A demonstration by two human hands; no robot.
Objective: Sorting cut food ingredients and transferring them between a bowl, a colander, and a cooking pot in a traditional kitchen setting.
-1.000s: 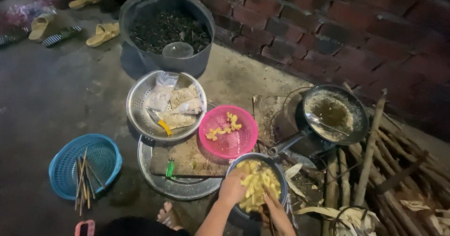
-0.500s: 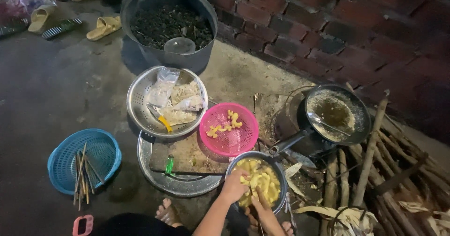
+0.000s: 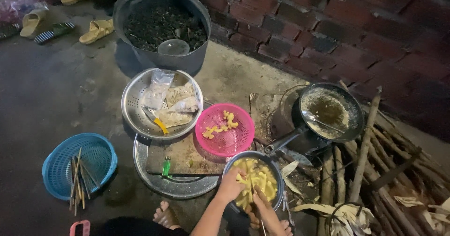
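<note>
A bowl point(image 3: 255, 182) of yellow pieces is set on the floor point(image 3: 56, 95) just below the pink basket point(image 3: 225, 129). The left hand point(image 3: 230, 185) is laid on the bowl's left rim, fingers curled over the pieces; the right hand point(image 3: 265, 208) is closed on a thin stick, seemingly chopsticks. A few pieces are left in the basket. Little room is left beside the pan point(image 3: 330, 112) and firewood point(image 3: 370, 170); open floor lies to the left.
</note>
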